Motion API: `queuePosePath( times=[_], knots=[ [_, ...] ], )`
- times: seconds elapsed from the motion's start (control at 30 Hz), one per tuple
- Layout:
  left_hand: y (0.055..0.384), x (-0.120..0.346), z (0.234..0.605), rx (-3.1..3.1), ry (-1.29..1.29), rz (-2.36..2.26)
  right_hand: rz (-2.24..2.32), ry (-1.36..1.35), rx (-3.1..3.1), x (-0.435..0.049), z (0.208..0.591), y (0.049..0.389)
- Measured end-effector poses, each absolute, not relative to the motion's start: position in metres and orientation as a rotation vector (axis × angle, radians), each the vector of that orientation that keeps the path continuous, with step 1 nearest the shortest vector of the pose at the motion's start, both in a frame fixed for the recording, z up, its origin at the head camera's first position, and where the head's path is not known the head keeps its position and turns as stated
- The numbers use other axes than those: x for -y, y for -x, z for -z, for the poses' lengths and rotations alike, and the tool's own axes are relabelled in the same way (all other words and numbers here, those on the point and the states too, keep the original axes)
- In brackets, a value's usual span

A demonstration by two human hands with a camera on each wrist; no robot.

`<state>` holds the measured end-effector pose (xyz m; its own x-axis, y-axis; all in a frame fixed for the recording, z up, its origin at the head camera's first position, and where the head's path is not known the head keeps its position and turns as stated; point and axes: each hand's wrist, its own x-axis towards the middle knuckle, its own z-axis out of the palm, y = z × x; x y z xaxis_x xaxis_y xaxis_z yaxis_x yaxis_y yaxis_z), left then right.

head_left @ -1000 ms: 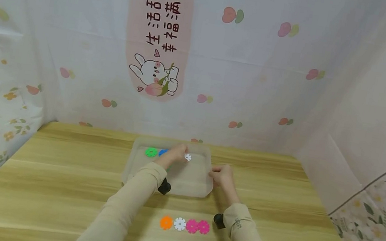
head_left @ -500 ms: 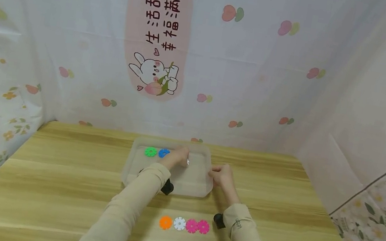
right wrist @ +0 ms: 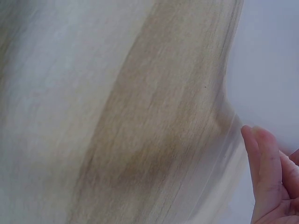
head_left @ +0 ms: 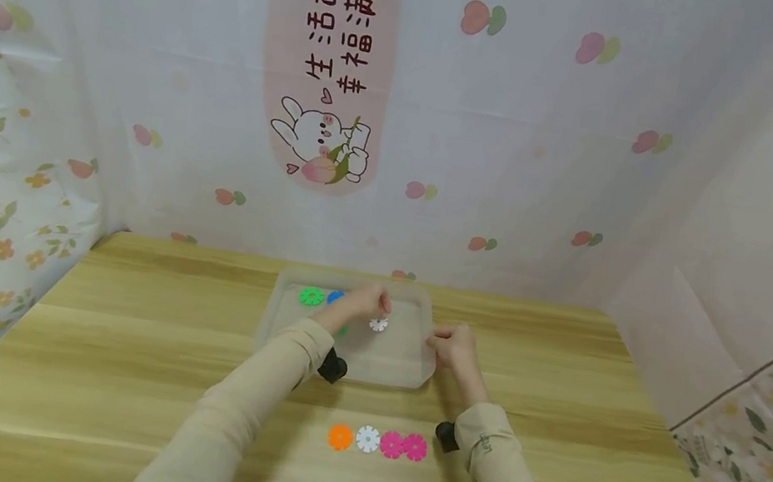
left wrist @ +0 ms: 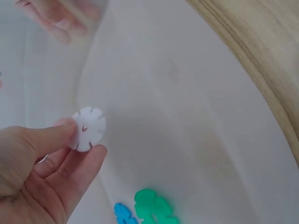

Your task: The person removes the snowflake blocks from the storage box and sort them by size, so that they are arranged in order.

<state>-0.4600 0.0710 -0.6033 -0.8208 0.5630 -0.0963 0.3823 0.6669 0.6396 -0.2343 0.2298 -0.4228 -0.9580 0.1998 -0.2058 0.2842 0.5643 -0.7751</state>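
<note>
Green disc [left wrist: 152, 206] and blue disc [left wrist: 123, 213], below the fingers [left wrist: 88, 164] of the left hand [left wrist: 46, 172], are cut off; so is the right hand [right wrist: 275, 179].

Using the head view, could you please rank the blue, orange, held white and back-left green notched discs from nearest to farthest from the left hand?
1. White notched disc: pinched by the left hand.
2. Blue notched disc: just left of the hand, in the plastic tray.
3. Green notched disc: farther left in the tray.
4. Orange notched disc: on the table, outside the tray.
</note>
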Motion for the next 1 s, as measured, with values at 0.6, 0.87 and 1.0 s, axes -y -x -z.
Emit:
queuePosePath(
  times=[0.6,0.87,1.0],
  knots=[
    [0.366,-0.024,0.471,-2.281,-0.771,-1.059,1.408,-0.411,-2.636,-0.23,0.419,0.233],
    [0.303,-0.009,0.398,-2.279,-0.776,-1.085,1.392,-0.432,-2.635,-0.233,0.419,0.233],
    [0.279,0.0,0.376,-2.316,-0.759,-1.072,1.391,-0.426,-2.628,-0.231,0.419,0.233]
  ],
)
